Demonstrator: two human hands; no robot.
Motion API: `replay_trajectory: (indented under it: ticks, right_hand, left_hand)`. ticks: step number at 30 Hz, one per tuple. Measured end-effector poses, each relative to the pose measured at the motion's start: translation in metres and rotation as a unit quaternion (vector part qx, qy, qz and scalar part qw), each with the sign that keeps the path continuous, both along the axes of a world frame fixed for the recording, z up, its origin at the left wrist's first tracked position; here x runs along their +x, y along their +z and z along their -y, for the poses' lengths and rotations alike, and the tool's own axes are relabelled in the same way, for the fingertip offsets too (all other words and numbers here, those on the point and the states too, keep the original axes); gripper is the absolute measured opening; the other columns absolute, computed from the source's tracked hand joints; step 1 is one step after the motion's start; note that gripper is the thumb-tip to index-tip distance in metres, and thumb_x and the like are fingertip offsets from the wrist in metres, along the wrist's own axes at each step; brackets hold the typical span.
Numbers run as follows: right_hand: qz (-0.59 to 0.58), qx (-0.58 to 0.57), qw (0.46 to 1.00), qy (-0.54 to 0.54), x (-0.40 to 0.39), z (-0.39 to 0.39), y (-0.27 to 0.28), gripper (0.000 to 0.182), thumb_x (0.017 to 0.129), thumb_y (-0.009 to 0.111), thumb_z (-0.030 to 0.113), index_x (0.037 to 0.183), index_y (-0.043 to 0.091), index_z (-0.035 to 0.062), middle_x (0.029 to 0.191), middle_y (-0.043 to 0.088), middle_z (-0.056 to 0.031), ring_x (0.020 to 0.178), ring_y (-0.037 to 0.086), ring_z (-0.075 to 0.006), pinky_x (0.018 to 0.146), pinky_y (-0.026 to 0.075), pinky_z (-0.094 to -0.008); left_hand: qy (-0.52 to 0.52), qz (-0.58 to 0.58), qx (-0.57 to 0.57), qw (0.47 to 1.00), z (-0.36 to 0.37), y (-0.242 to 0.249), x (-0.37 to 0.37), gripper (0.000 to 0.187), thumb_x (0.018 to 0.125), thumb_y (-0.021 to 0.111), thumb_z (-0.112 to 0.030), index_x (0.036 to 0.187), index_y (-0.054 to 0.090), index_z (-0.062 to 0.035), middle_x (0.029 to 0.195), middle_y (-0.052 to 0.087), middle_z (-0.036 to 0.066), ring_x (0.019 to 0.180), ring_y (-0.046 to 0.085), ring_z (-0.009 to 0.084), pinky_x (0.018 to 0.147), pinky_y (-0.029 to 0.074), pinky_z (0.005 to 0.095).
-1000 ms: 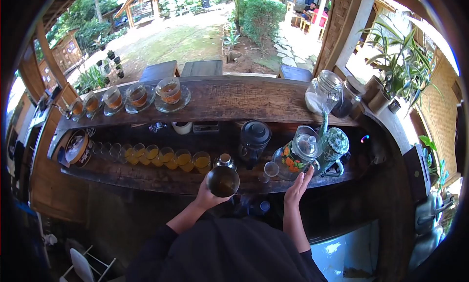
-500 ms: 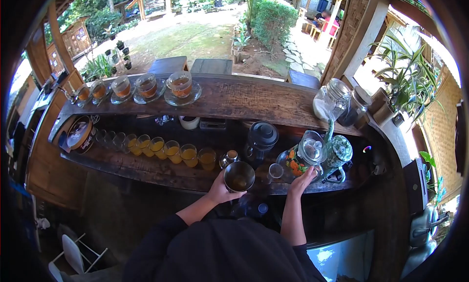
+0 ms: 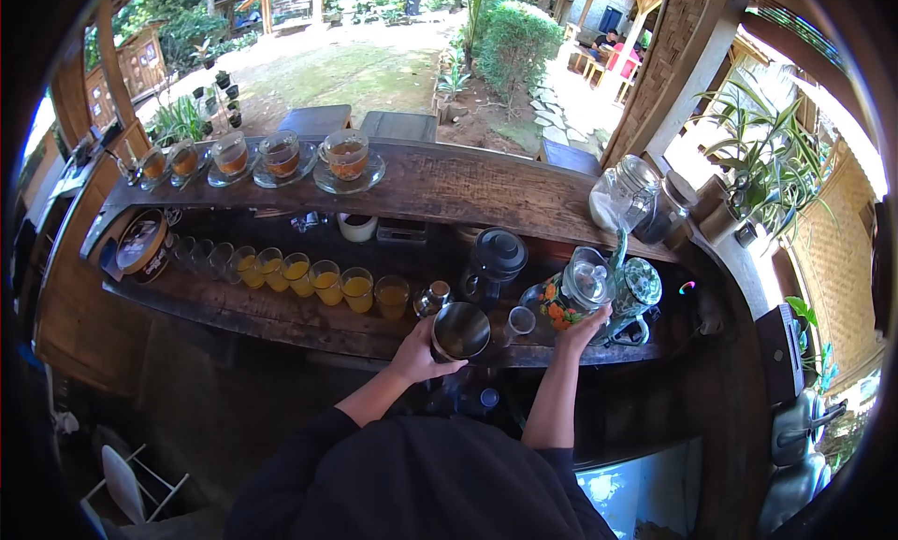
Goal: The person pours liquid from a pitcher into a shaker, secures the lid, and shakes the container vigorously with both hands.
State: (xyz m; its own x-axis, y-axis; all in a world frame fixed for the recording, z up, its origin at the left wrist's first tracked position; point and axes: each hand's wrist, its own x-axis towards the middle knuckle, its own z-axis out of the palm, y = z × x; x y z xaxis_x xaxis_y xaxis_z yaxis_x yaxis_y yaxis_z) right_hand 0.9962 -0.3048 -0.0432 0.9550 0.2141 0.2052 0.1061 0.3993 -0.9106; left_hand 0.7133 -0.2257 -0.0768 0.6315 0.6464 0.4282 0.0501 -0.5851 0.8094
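Observation:
My left hand (image 3: 418, 355) is wrapped round a metal shaker cup (image 3: 460, 331), tilted so that its dark inside faces me. My right hand (image 3: 582, 331) is closed at the lower side of a clear glass jug (image 3: 588, 280), by its handle; the fingers are partly hidden. Beside the jug is a surface with orange flowers (image 3: 557, 313), and to its right a green speckled enamel pot (image 3: 640, 286). Between my hands stands a small clear glass (image 3: 521, 322). The small metal shaker top (image 3: 433, 299) is just beyond my left hand.
A row of glasses with orange drink (image 3: 326, 283) runs left along the lower counter. A dark lidded jug (image 3: 498, 258) stands behind the cup. Glass cups of tea on saucers (image 3: 348, 161) line the upper shelf (image 3: 468, 185), with storage jars (image 3: 629, 194) at its right.
My right hand has moved slightly up and in against the glass jug. The view has shifted a little; my left hand still holds the shaker cup in nearly the same place.

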Motion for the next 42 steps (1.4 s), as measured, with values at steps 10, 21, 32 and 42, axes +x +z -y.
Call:
replay_trajectory:
  ticks: [10, 21, 32, 42]
  right_hand:
    - [0.089, 0.046, 0.993, 0.058, -0.01, 0.014, 0.042, 0.044, 0.093, 0.035, 0.049, 0.109, 0.034, 0.0079, 0.114, 0.035, -0.0073, 0.111, 0.037, -0.0214, 0.097, 0.029, -0.0403]
    - [0.331, -0.214, 0.895, 0.209, -0.028, 0.028, 0.137, 0.04, 0.094, 0.042, 0.038, 0.111, 0.033, 0.003, 0.107, 0.048, -0.013, 0.102, 0.046, -0.0185, 0.094, 0.032, -0.0342]
    - [0.431, -0.348, 0.804, 0.218, -0.042, 0.011, 0.154, 0.05, 0.086, 0.054, 0.049, 0.105, 0.044, 0.0035, 0.095, 0.059, -0.0123, 0.088, 0.056, -0.0271, 0.08, 0.042, -0.0401]
    - [0.528, -0.435, 0.706, 0.187, -0.051, 0.014, 0.169, 0.052, 0.082, 0.055, 0.054, 0.102, 0.047, 0.0065, 0.092, 0.062, -0.0121, 0.089, 0.057, -0.0321, 0.085, 0.037, -0.0435]
  left_hand:
    - [0.016, -0.023, -0.006, 1.0, 0.001, -0.004, -0.003, 0.086, 0.06, 0.081, -0.036, 0.128, 0.04, -0.0018, 0.123, 0.049, 0.019, 0.114, 0.049, 0.0348, 0.097, 0.041, 0.0406]
    - [0.009, -0.034, -0.01, 0.999, -0.001, -0.001, -0.005, 0.093, 0.061, 0.08, -0.042, 0.132, 0.035, 0.0003, 0.125, 0.047, 0.024, 0.116, 0.047, 0.0379, 0.099, 0.039, 0.0409]
    - [-0.019, -0.062, -0.048, 0.997, -0.005, 0.002, -0.008, 0.098, 0.061, 0.078, -0.049, 0.133, 0.033, -0.0005, 0.128, 0.045, 0.024, 0.119, 0.045, 0.0374, 0.1, 0.037, 0.0401]
    - [-0.024, -0.08, -0.062, 0.995, -0.006, -0.002, -0.008, 0.101, 0.061, 0.078, -0.052, 0.134, 0.032, 0.0008, 0.128, 0.044, 0.024, 0.12, 0.044, 0.037, 0.101, 0.037, 0.0399]
